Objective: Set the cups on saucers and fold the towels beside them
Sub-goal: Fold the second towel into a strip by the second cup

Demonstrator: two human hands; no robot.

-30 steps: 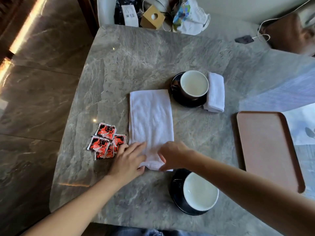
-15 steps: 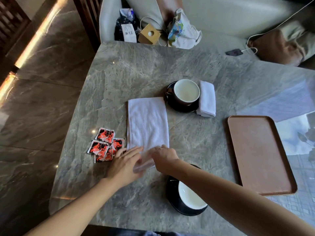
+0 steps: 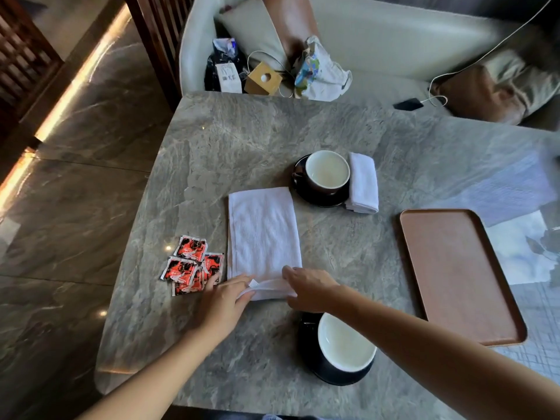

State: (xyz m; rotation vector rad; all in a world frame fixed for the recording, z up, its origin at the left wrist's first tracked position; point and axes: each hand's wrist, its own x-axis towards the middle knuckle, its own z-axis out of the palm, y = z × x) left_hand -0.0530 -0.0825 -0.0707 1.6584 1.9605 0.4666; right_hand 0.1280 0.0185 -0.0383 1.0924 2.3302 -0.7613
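A long white towel (image 3: 263,228) lies flat on the grey stone table (image 3: 236,147). My left hand (image 3: 225,298) and my right hand (image 3: 309,287) pinch its near end, which is lifted and turned over a little. A dark cup with a white inside (image 3: 327,174) stands on a black saucer (image 3: 306,194) at the far side, with a folded white towel (image 3: 363,183) touching its right. A second cup (image 3: 345,347) sits on a black saucer (image 3: 306,334) close to me, partly under my right forearm.
Several red and black sachets (image 3: 189,266) lie left of the towel. A brown tray (image 3: 457,274) sits on the right. Beyond the far edge is a sofa with bags (image 3: 321,71), a small box (image 3: 263,78) and a cabled phone (image 3: 407,104).
Both hands have lifted the towel's near end off the table and begun rolling it over away from me. The view has tilted up, showing more of the sofa.
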